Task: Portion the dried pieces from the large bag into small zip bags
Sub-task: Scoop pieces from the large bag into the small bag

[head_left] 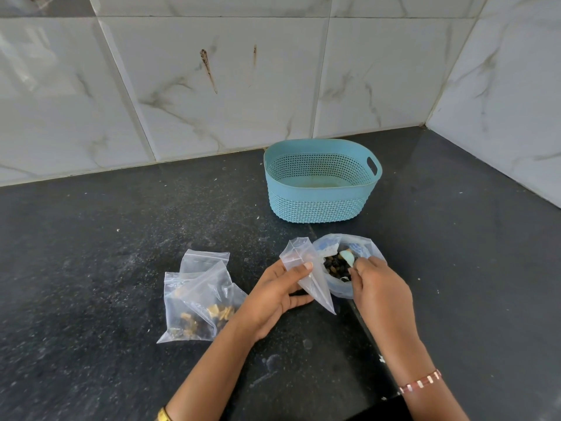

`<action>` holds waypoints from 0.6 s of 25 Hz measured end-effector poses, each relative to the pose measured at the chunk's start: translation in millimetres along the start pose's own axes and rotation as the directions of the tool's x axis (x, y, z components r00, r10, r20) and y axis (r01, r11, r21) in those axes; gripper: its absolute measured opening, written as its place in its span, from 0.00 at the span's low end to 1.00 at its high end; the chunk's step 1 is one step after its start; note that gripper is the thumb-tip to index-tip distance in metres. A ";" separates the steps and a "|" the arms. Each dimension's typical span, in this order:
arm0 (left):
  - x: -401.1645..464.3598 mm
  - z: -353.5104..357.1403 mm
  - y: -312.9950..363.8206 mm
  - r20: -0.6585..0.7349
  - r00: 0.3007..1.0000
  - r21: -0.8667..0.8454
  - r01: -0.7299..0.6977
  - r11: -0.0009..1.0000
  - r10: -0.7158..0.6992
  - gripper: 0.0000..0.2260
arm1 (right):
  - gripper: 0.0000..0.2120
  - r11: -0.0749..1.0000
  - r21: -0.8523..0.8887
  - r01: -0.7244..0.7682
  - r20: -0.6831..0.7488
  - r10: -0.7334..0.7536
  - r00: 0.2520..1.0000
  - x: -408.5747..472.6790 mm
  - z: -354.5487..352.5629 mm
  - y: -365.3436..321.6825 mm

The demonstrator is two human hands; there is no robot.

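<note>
On the dark counter, the left hand pinches a small empty zip bag, thumb on top. Just beside it at 3 o'clock sits the big bag, open, with dark dried pieces inside. The right hand reaches into it with fingers curled; I cannot tell what they hold. Filled little bags lie at 9 o'clock. A blue basket stands at 12 o'clock.

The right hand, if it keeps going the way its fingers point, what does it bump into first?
The right hand reaches into the large bag, fingers aimed down. It would probably meet the dark dried pieces first, though depth is hard to judge.
</note>
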State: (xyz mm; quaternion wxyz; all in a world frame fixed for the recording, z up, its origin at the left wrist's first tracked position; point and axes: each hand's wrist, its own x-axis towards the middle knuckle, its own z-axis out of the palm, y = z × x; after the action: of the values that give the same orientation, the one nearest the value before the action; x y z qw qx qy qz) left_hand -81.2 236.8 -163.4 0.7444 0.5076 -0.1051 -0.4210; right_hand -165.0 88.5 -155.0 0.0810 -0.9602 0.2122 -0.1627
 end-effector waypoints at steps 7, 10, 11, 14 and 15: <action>0.2 -0.5 0.3 -0.001 0.999 -0.108 0.034 0.994 -0.035 0.19 | 0.08 0.987 0.115 -0.114 -0.075 0.123 0.990 5.8 -6.2 8.5; 1.2 1.1 0.9 -0.003 0.999 -0.138 0.045 0.989 -0.046 0.21 | 0.08 0.986 0.109 -0.126 0.039 0.122 0.992 8.5 -5.1 2.0; 1.1 1.3 1.0 -0.005 0.999 -0.156 0.045 0.987 -0.046 0.21 | 0.09 0.984 0.117 -0.133 0.084 0.124 0.989 8.6 -4.8 -0.5; 1.6 0.8 0.3 -0.016 0.999 -0.227 0.041 0.973 -0.046 0.21 | 0.09 0.949 0.255 -0.188 0.129 0.160 0.979 5.4 -4.7 -4.8; 1.5 0.8 -0.2 -0.017 0.999 -0.253 0.045 0.966 -0.050 0.22 | 0.09 0.932 0.298 -0.206 0.131 0.173 0.976 4.7 -4.8 -4.3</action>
State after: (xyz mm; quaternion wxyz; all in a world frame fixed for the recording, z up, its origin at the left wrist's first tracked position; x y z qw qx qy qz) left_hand -80.8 235.1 -163.6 0.7938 0.4159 -0.0300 -0.4428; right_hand -161.0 89.9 -148.3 0.2565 -0.9177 0.2713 -0.1356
